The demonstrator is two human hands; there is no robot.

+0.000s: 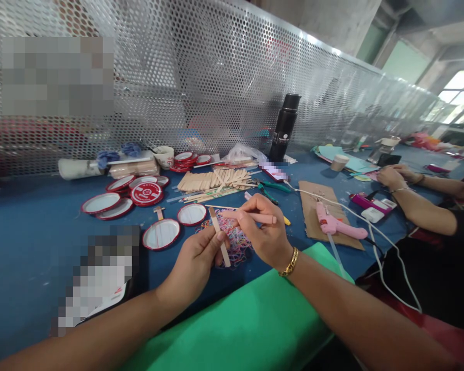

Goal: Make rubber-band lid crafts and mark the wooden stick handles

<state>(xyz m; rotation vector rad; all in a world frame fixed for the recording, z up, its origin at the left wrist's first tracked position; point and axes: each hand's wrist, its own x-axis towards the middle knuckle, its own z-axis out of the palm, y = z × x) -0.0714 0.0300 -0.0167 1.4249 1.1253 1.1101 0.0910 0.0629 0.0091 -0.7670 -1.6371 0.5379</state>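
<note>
My left hand [201, 252] pinches a flat wooden stick [225, 252] between thumb and fingers, the stick slanting upright with a brown upper end. In my right hand [263, 232] is a pinkish marker [267, 219], held like a pen, its tip beside the stick's upper part. Beneath both hands lies a tangle of colourful threads [239, 242]. Just left are two red-rimmed lids, one small [192, 214] and one larger [161, 234], with a small stick piece [159, 212] by the larger one. A pile of wooden sticks [212, 179] lies behind.
A pink glue gun [342, 226] rests on cardboard [309, 206], its white cable looping right. Behind stand a black bottle [285, 129] and a perforated metal screen [224, 77]. More lids [147, 193] and a blurred device [100, 283] are left. Green cloth [255, 319] lies in front. Another person's hands [394, 178] work at right.
</note>
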